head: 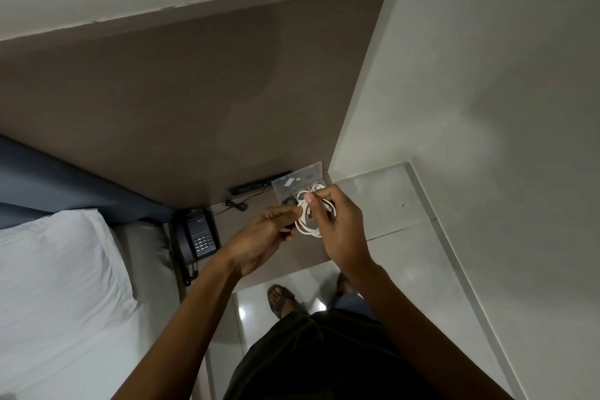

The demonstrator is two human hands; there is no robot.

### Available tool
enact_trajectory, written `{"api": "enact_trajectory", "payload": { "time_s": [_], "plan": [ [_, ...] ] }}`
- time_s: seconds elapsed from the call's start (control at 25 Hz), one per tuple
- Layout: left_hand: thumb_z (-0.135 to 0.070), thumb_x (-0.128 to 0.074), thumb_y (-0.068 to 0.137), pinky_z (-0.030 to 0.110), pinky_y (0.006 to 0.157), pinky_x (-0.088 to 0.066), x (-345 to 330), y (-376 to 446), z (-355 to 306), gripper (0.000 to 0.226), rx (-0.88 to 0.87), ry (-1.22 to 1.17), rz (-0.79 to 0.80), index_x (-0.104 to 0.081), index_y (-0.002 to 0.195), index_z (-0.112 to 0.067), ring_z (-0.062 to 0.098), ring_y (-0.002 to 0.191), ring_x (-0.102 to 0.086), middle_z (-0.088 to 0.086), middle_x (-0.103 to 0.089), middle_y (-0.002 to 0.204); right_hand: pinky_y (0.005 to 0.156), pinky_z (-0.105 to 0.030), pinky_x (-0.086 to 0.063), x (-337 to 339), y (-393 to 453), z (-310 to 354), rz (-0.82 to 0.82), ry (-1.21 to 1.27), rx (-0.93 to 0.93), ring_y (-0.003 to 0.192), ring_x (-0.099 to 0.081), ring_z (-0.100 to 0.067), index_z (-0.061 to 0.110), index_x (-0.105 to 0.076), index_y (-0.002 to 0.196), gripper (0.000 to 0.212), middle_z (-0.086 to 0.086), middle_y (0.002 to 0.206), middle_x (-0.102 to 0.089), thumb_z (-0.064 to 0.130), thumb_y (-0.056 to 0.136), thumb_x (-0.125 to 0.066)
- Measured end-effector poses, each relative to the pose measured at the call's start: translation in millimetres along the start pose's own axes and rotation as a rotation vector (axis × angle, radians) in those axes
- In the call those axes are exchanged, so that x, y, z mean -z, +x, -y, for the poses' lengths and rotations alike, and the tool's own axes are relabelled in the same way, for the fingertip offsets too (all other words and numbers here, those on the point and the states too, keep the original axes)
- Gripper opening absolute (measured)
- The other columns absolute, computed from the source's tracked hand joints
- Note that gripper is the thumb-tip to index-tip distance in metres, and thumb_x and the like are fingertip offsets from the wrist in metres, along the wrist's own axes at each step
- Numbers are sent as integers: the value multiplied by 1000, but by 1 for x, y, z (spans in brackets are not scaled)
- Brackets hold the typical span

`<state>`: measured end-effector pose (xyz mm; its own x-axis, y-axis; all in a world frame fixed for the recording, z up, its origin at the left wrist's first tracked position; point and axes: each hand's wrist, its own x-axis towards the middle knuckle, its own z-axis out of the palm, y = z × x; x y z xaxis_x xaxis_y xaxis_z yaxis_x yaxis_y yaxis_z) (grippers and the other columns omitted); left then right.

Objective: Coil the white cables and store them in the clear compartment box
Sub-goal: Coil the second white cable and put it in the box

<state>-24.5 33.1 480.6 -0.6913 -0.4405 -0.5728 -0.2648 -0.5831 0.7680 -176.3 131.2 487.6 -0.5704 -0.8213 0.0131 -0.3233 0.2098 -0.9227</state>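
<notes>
**Coiling a white cable above the box**

Pinching a white cable (308, 217) from both sides, the fingers of the left hand (259, 237) and right hand (337, 224) are closed on its loops, which hang as a loose, thin, glossy oval between them, in the air just in front of the clear box (297, 183). That box is transparent hard plastic, lid raised, with another white coil in a right-hand compartment; the hands cover its near edge. It rests on a brown ledge (279, 269) by the wall. A black telephone (194, 237) sits to the left, beside a bed with a white pillow (65, 266).
</notes>
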Motion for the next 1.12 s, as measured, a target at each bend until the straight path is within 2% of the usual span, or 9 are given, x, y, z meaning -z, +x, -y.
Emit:
{"api": "enact_trajectory", "payload": {
  "time_s": [0.08,0.2,0.36,0.48,0.64,0.76,0.88,1.0,1.12],
  "plan": [
    [-21,-54,114,26,79,-51,0,-2,3,33,-21,-104,11,-79,123,-1,13,90,-63,10,-77,110,78,-50,-67,-3,0,2,0,-16,-16,92,-79,-26,-1,-71,107,18,-15,101,-80,17,105,-70],
    [-15,-61,111,27,90,-61,1,0,11,31,-113,-134,-64,-75,130,5,21,104,-72,23,-78,125,77,-47,-69,-6,0,0,-23,-21,-15,94,-80,-25,2,-70,110,20,-14,107,-80,21,104,-71],
    [-13,-67,107,34,92,-56,-5,6,17,30,-122,-156,-180,-73,130,5,22,103,-73,19,-80,119,77,-45,-70,-5,1,-12,-25,0,-32,96,-81,-22,3,-72,113,25,-12,109,-81,27,103,-70],
    [-19,-63,110,36,95,-51,-18,18,18,30,-66,-175,-223,-75,131,-1,23,109,-70,18,-80,125,78,-41,-69,3,12,-27,-19,30,-20,95,-80,-18,3,-75,112,21,-10,106,-82,22,103,-71],
    [-24,-77,99,31,91,-58,-43,42,17,27,-71,2,-289,-79,118,-5,17,105,-77,10,-84,117,80,-42,-68,26,32,-56,-2,69,-70,93,-80,-16,3,-79,110,16,-8,102,-83,16,102,-75],
    [-26,-83,83,27,86,-63,-53,76,27,36,-69,81,-331,-81,113,-5,18,102,-82,8,-87,111,79,-41,-69,42,47,-99,47,149,-87,94,-81,-13,4,-81,115,18,-7,103,-85,14,100,-77],
    [-26,-82,82,39,96,-60,-52,122,55,40,-17,62,-405,-82,114,-1,21,102,-81,13,-86,111,88,-21,-64,45,67,-159,197,214,-190,101,-78,0,7,-75,132,32,-2,117,-82,16,102,-76],
    [-15,-81,90,45,100,-58,-42,182,104,28,61,35,-497,-83,114,-2,28,106,-79,16,-85,111,85,-11,-59,33,85,-236,343,154,-324,98,-74,7,13,-65,145,43,-1,123,-80,27,105,-70],
    [-8,-82,93,47,102,-57,-24,256,159,24,119,51,-544,-84,115,-2,34,109,-76,19,-85,112,73,-12,-62,6,95,-322,244,175,-434,92,-77,7,7,-69,132,33,2,114,-79,20,102,-75]
  ]
}}
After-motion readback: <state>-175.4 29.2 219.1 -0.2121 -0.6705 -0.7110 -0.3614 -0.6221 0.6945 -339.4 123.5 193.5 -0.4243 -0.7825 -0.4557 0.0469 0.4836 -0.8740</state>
